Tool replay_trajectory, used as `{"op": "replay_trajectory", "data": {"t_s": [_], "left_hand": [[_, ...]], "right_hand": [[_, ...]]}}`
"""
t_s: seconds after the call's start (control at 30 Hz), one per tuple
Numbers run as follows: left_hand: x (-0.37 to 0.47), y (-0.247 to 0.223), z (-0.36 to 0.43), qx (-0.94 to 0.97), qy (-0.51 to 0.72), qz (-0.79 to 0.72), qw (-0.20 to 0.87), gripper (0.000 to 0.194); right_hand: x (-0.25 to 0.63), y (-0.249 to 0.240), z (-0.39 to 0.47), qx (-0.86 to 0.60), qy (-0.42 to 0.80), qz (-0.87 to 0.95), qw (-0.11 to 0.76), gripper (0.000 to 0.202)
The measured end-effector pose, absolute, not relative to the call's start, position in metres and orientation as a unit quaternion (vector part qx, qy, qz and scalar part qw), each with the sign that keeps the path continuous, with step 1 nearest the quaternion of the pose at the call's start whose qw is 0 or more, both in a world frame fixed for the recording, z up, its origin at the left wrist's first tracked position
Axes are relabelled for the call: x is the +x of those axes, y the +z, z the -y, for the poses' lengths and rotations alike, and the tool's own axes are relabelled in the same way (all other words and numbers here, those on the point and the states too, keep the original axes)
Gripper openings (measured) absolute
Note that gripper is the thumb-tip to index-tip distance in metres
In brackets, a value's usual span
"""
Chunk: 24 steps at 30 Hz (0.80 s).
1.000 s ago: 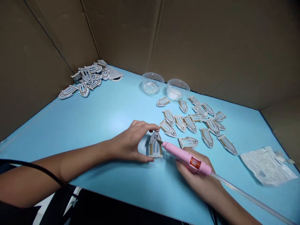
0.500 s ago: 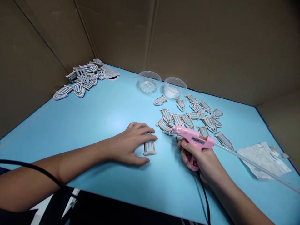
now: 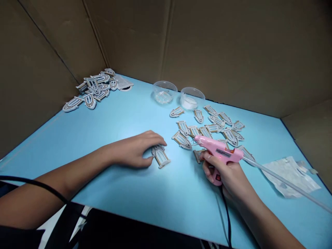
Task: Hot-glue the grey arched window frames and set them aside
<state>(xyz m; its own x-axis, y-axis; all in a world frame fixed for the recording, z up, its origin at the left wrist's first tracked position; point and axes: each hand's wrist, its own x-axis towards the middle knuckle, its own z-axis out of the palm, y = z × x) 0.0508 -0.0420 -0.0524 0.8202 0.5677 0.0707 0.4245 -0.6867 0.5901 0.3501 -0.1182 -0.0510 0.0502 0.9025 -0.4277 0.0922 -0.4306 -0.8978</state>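
Observation:
My left hand [image 3: 138, 149] curls over a small arched window-shaped piece [image 3: 161, 157], cream with gold edging, lying on the blue table. Its thumb is at the left edge and the fingertips are at the top right edge; part of the arched end lies beneath the hand. My right hand [image 3: 225, 171] is wrapped around the handle of a pink hot glue gun [image 3: 220, 148]. A clear glue stick [image 3: 282, 180] runs out of its back. The nozzle points left, close to several similar pieces [image 3: 181, 140]. Another piece [image 3: 197, 155] lies partly hidden behind the right fingers.
A heap of arched pieces [image 3: 89, 100] sits at the far left corner. Two clear plastic tubs [image 3: 165, 92] stand at the back, one holding something white. A crumpled white sheet [image 3: 290, 178] lies at right. Cardboard walls [image 3: 220, 52] enclose the table; a black cord [image 3: 226, 214] hangs from the gun.
My left hand has drawn back slightly left, its fingers closer together, and the piece beneath it has turned and shows more of its arch. The glue gun has shifted slightly right.

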Motion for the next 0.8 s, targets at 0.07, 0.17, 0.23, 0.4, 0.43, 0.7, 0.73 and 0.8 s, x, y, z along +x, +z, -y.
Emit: {"op": "replay_trajectory", "data": {"t_s": [0.07,0.17,0.23,0.4,0.43,0.7,0.73,0.8], "left_hand": [[0.054,-0.055,0.046,0.906,0.081,-0.270,0.317,0.051],[0.057,-0.055,0.050,0.890,0.033,-0.351,0.289,0.056],[0.058,-0.053,0.051,0.885,0.018,-0.376,0.274,0.067],[0.059,-0.050,0.054,0.882,-0.005,-0.380,0.278,0.050],[0.059,-0.051,0.054,0.884,0.000,-0.384,0.268,0.059],[0.053,-0.057,0.051,0.864,0.051,-0.342,0.365,0.075],[0.055,-0.059,0.053,0.861,0.066,-0.343,0.371,0.071],[0.059,-0.064,0.057,0.865,0.107,-0.332,0.361,0.073]], "right_hand": [[0.350,-0.051,0.119,-0.631,0.565,0.396,0.355,0.042],[0.351,-0.053,0.120,-0.636,0.561,0.399,0.349,0.042],[0.352,-0.054,0.120,-0.639,0.562,0.399,0.343,0.042],[0.353,-0.058,0.120,-0.641,0.561,0.409,0.327,0.042],[0.352,-0.058,0.120,-0.643,0.559,0.414,0.319,0.042],[0.343,-0.054,0.129,-0.684,0.481,0.506,0.208,0.032],[0.340,-0.053,0.130,-0.680,0.466,0.527,0.209,0.029],[0.335,-0.051,0.131,-0.659,0.438,0.569,0.222,0.023]]}}
